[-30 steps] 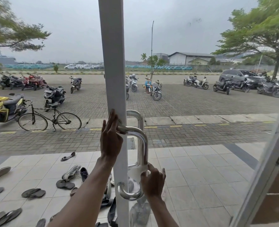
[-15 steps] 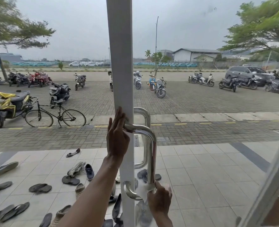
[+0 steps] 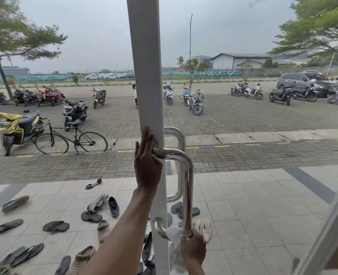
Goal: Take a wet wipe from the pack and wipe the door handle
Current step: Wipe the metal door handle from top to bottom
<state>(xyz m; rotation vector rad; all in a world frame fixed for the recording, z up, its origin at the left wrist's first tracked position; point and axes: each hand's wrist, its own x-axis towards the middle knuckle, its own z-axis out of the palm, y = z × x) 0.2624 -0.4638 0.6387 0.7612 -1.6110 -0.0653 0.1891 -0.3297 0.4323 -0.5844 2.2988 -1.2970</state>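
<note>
A polished steel door handle (image 3: 188, 185) curves out from the white door frame (image 3: 146, 66) of a glass door. My left hand (image 3: 147, 165) rests against the frame at the handle's upper end, fingers extended upward, thumb hooked over the top bar. My right hand (image 3: 193, 249) presses a white wet wipe (image 3: 175, 233) around the handle's lower bend. The wipe pack is not visible.
Through the glass, a tiled porch (image 3: 253, 215) holds several scattered sandals and shoes (image 3: 96, 205). Beyond lie a bicycle (image 3: 71, 139) and parked motorcycles. Another white frame edge (image 3: 330, 231) slants at the right.
My right hand with the wipe has slid down the handle's vertical bar to its lower bend. My left hand stays at the top end. The camera has shifted slightly.
</note>
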